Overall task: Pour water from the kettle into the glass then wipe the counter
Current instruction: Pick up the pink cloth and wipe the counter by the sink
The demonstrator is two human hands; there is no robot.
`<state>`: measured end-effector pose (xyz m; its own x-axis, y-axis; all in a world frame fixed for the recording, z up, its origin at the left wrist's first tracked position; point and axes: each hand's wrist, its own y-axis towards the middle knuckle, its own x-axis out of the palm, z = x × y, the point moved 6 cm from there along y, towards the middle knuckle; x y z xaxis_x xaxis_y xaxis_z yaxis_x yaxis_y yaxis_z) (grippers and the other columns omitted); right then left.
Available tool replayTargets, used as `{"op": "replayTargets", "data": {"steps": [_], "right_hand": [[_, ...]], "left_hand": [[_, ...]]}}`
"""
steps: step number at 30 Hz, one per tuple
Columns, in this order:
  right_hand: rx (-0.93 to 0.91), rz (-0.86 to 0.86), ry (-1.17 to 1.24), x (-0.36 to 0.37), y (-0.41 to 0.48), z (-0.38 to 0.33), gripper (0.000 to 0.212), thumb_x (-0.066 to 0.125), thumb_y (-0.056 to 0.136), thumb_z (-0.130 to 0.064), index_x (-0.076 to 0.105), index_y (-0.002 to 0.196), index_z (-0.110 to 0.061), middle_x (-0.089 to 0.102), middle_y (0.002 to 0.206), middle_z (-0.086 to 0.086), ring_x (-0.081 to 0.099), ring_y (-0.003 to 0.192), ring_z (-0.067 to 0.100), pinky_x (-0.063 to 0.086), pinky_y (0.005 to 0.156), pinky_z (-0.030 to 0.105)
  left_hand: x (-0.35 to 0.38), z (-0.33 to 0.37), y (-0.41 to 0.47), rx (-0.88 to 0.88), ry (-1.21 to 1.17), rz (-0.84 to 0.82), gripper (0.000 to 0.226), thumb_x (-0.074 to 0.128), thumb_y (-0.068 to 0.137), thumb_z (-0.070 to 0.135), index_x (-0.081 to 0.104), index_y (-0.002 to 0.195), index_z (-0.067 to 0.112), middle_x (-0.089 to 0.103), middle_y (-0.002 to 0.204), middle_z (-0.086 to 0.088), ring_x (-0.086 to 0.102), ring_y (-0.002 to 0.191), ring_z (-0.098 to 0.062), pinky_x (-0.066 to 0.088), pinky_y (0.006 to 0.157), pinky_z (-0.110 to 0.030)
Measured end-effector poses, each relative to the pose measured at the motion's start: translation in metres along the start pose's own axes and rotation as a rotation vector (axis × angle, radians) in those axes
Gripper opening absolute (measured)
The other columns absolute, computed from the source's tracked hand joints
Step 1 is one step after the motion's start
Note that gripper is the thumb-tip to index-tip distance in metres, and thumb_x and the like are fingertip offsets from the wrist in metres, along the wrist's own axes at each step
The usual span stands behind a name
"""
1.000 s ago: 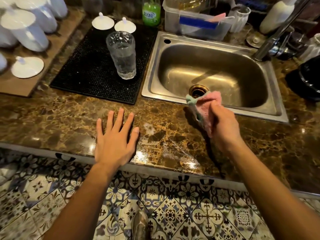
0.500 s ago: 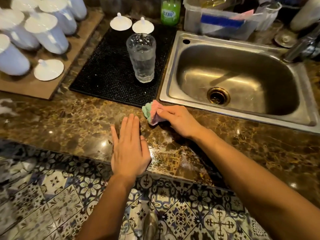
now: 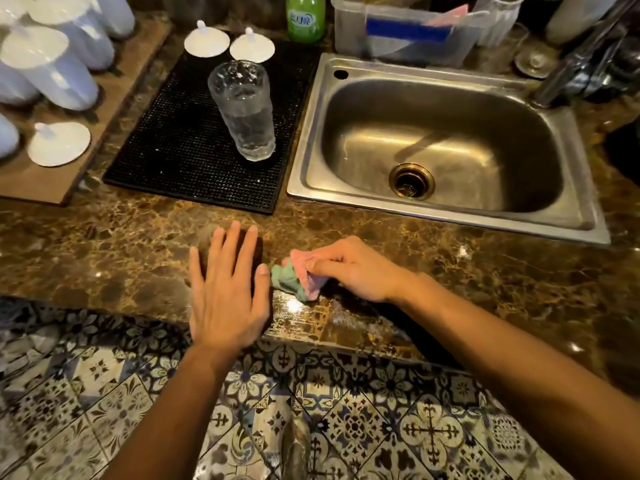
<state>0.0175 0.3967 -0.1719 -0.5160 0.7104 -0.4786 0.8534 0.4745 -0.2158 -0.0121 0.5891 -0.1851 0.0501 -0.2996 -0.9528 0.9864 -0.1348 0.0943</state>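
Observation:
A tall clear glass (image 3: 244, 110) with water in it stands upright on a black rubber mat (image 3: 180, 147). On the brown marble counter (image 3: 485, 278), near its front edge, my right hand (image 3: 349, 268) is shut on a bunched pink and green cloth (image 3: 298, 278) that presses on the surface. My left hand (image 3: 227, 292) lies flat on the counter just left of the cloth, fingers apart and holding nothing. A wet streak (image 3: 332, 317) shines beside the cloth. No kettle is in view.
A steel sink (image 3: 446, 147) sits at the right with a tap (image 3: 568, 67) behind it. White cups (image 3: 52, 67) and lids stand on a wooden board at the left. A green bottle (image 3: 306, 15) and a plastic tub (image 3: 408, 36) line the back.
My right hand has carried the cloth from the sink's front rim left and then toward the counter's front edge. My left hand has stayed flat on the counter.

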Motion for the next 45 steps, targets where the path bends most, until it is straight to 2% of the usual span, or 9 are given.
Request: {"op": "replayTargets", "data": {"steps": [6, 11, 15, 17, 20, 24, 27, 38, 45], "right_hand": [[0.079, 0.013, 0.081, -0.015, -0.068, 0.029, 0.057, 0.047, 0.089, -0.049, 0.074, 0.075, -0.002, 0.071, 0.078, 0.025, 0.066, 0.079, 0.044, 0.05, 0.081, 0.057], [0.273, 0.142, 0.489, -0.036, -0.13, 0.045, 0.042, 0.058, 0.089, -0.04, 0.072, 0.065, -0.008, 0.062, 0.061, 0.008, 0.053, 0.056, 0.028, 0.047, 0.06, 0.036], [0.363, 0.527, 1.242, -0.068, -0.18, 0.06, 0.036, 0.048, 0.102, -0.024, 0.068, 0.118, 0.003, 0.074, 0.116, 0.024, 0.072, 0.11, 0.036, 0.057, 0.098, 0.046], [0.279, 0.702, 1.334, -0.086, -0.201, 0.064, 0.038, 0.043, 0.104, -0.024, 0.079, 0.106, -0.009, 0.071, 0.127, 0.022, 0.068, 0.12, 0.036, 0.053, 0.104, 0.049], [0.259, 0.928, 1.196, -0.099, -0.224, 0.07, 0.036, 0.048, 0.101, -0.025, 0.081, 0.098, -0.012, 0.075, 0.123, 0.014, 0.069, 0.121, 0.025, 0.053, 0.105, 0.039], [0.437, 0.937, 0.472, -0.082, -0.225, 0.063, 0.031, 0.044, 0.105, -0.028, 0.069, 0.088, -0.025, 0.075, 0.073, -0.014, 0.067, 0.069, -0.004, 0.048, 0.062, 0.009], [0.479, 0.919, 0.218, -0.066, -0.211, 0.065, 0.034, 0.043, 0.108, -0.031, 0.072, 0.092, -0.039, 0.074, 0.095, -0.017, 0.068, 0.088, 0.0, 0.05, 0.08, 0.022], [0.391, 0.735, 0.121, 0.05, -0.151, -0.007, 0.033, 0.044, 0.109, -0.024, 0.075, 0.116, -0.016, 0.061, 0.068, -0.018, 0.049, 0.047, -0.002, 0.033, 0.043, 0.013], [0.573, 0.664, 0.642, 0.131, -0.123, -0.054, 0.033, 0.049, 0.099, -0.033, 0.081, 0.095, -0.026, 0.079, 0.095, 0.006, 0.071, 0.085, 0.024, 0.058, 0.087, 0.039]], "left_hand": [[0.003, 0.002, 0.002, 0.014, 0.028, -0.07, 0.06, 0.018, 0.106, 0.049, 0.029, 0.162, 0.029, 0.018, 0.173, -0.002, 0.006, 0.16, -0.022, 0.001, 0.128, -0.056], [0.003, 0.002, 0.004, 0.001, 0.019, -0.064, 0.06, 0.02, 0.105, 0.05, 0.038, 0.158, 0.028, 0.025, 0.171, -0.003, 0.013, 0.16, -0.023, 0.005, 0.127, -0.057], [0.002, 0.004, 0.002, 0.007, 0.02, -0.051, 0.06, 0.021, 0.105, 0.049, 0.041, 0.157, 0.026, 0.028, 0.17, -0.005, 0.015, 0.159, -0.025, 0.006, 0.127, -0.058], [0.003, 0.003, 0.003, 0.011, 0.019, -0.049, 0.061, 0.021, 0.105, 0.05, 0.041, 0.157, 0.025, 0.028, 0.17, -0.005, 0.016, 0.159, -0.025, 0.006, 0.127, -0.058], [0.003, 0.003, 0.002, 0.01, 0.009, -0.041, 0.061, 0.021, 0.105, 0.05, 0.041, 0.157, 0.025, 0.029, 0.169, -0.005, 0.016, 0.159, -0.025, 0.006, 0.127, -0.057], [0.002, 0.004, 0.003, 0.015, 0.003, -0.035, 0.061, 0.022, 0.105, 0.05, 0.043, 0.155, 0.024, 0.031, 0.169, -0.007, 0.018, 0.158, -0.026, 0.007, 0.126, -0.057], [0.001, 0.005, 0.002, 0.016, -0.008, -0.038, 0.061, 0.023, 0.104, 0.049, 0.044, 0.155, 0.023, 0.032, 0.168, -0.007, 0.019, 0.158, -0.027, 0.007, 0.126, -0.057], [0.0, 0.003, 0.003, 0.018, -0.035, -0.059, 0.06, 0.022, 0.105, 0.051, 0.043, 0.155, 0.024, 0.03, 0.169, -0.006, 0.017, 0.158, -0.026, 0.004, 0.127, -0.058], [-0.009, -0.009, 0.016, -0.002, -0.214, -0.254, 0.064, 0.016, 0.101, 0.039, 0.051, 0.151, 0.021, 0.031, 0.168, -0.008, 0.02, 0.158, -0.028, 0.002, 0.125, -0.057]]}}
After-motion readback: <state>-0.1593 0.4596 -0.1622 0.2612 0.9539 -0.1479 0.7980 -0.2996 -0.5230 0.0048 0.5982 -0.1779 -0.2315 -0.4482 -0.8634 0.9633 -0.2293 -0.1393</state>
